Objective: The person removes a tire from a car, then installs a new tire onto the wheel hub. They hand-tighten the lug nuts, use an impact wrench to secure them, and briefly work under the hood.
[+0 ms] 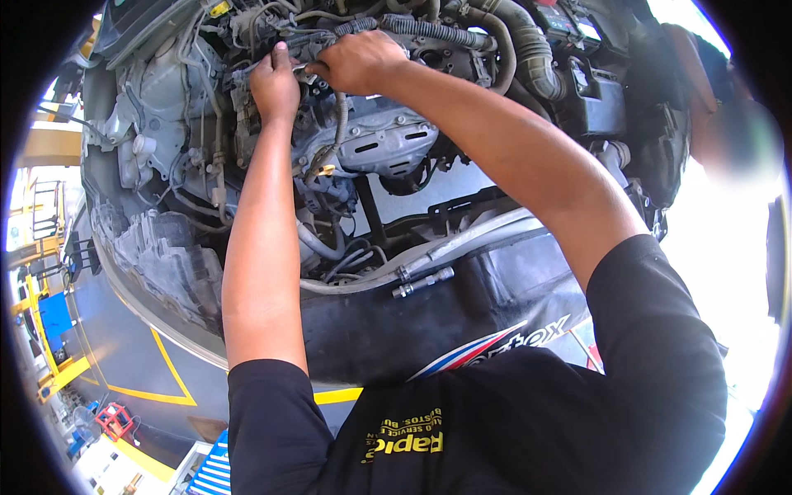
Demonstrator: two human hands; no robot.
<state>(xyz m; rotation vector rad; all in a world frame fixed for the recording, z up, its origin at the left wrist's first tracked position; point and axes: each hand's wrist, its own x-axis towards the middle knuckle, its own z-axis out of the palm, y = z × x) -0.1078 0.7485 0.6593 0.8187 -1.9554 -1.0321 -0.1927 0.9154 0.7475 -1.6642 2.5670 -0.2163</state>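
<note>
Both my arms reach over the front of a car into its engine bay. My left hand [275, 86] is closed at the upper left of the engine, thumb up, its other fingers mostly hidden. Close on its right, my right hand [361, 63] is curled, knuckles up, with a bit of shiny metal showing between the two hands. What either hand grips cannot be made out. Below them lie a grey heat shield [388, 142] with slots and a hose [340, 124] running down. A ribbed conduit [437, 33] passes just right of my right hand.
A socket tool with an extension [423, 283] lies on the black cover [495, 285] over the car's front edge. A thick air intake hose [532, 58] and a battery [569, 23] sit at the right. Another person [734, 124], blurred, is beside the car at the far right.
</note>
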